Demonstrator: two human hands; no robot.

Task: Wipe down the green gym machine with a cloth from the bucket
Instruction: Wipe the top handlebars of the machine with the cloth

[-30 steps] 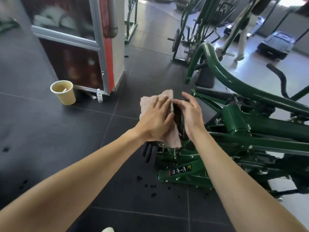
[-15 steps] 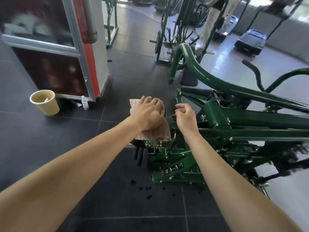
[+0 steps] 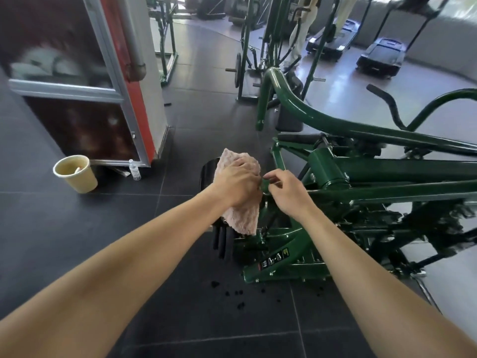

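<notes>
Near mid-frame, the left hand [image 3: 237,186] clutches the cloth [image 3: 241,218], pressing it on a black part [image 3: 207,171] at the near end of the machine [image 3: 387,174]; cloth shows at the hand's twelve and six o'clock. Just beside it at three o'clock, the right hand [image 3: 287,193] pinches a small green piece of the frame. At nine o'clock, well apart, stands the bucket [image 3: 77,177], a bottle [image 3: 134,171] at its three o'clock.

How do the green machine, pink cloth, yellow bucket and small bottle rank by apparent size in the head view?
1. green machine
2. pink cloth, partly under the left hand and nearer the camera, so only loosely ahead of the bucket
3. yellow bucket
4. small bottle, clearly smallest
</notes>
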